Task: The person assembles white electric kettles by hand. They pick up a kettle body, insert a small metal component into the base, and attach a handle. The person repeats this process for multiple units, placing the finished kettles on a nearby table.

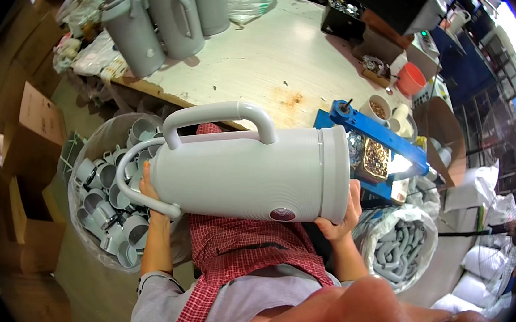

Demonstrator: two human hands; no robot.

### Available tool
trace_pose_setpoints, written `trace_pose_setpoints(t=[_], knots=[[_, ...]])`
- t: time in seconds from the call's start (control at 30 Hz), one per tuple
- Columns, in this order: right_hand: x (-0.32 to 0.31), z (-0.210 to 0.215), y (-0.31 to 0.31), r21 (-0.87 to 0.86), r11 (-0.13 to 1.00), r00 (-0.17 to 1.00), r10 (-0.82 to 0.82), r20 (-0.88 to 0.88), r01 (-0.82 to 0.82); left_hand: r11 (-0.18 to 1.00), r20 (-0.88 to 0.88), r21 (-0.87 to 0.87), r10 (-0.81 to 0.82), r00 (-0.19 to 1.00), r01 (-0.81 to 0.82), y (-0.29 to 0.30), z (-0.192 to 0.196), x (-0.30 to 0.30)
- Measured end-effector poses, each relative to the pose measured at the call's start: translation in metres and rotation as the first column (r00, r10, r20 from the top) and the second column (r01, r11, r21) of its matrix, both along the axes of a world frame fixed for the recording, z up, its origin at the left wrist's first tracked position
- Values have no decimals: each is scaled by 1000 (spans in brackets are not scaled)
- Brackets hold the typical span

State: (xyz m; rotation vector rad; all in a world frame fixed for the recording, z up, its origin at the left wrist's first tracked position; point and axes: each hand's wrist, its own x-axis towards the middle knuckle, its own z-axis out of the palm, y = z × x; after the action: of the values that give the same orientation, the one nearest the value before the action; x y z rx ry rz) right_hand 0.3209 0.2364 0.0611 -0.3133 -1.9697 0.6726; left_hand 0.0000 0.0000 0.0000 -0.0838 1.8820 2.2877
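A large light-grey plastic thermos jug body (pixel 235 179) lies on its side across my lap, held between both hands. Along its upper side runs a fixed handle (pixel 219 111); a curved carrying handle (pixel 124 180) loops around its left end. My left hand (pixel 147 185) is closed against that left end, its fingers partly hidden behind the jug. At the wide rim on the right, my right hand (pixel 345 216) grips the edge, thumb underneath. A round dark-red badge (pixel 282 214) shows on the jug's near side.
Several grey jugs (pixel 134 39) stand on the worn white table (pixel 242 60). A lined bin of grey parts (pixel 81 224) is at left; a bag of curved grey handles (pixel 430 240) is at right. A blue bench machine (pixel 328 120) holds a tray of small metal pieces (pixel 374 159). Cardboard boxes (pixel 34 123) line the left.
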Motion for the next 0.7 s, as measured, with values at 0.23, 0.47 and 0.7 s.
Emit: trace_pose_setpoints(t=[0.23,0.47,0.7], knots=[[-20,-66,1,-969,204,981,160,-107,-139,926,-843,-357,-265,467,-118,-77,32,-1],[-26,-67,-21,-829,525,971,-12,-237,-195,961,-750,-261,-140,646,-94,-44,78,20],[-28,-98,20,-997,-75,978,208,-24,-9,956,-874,-275,-294,387,105,-35,92,13]])
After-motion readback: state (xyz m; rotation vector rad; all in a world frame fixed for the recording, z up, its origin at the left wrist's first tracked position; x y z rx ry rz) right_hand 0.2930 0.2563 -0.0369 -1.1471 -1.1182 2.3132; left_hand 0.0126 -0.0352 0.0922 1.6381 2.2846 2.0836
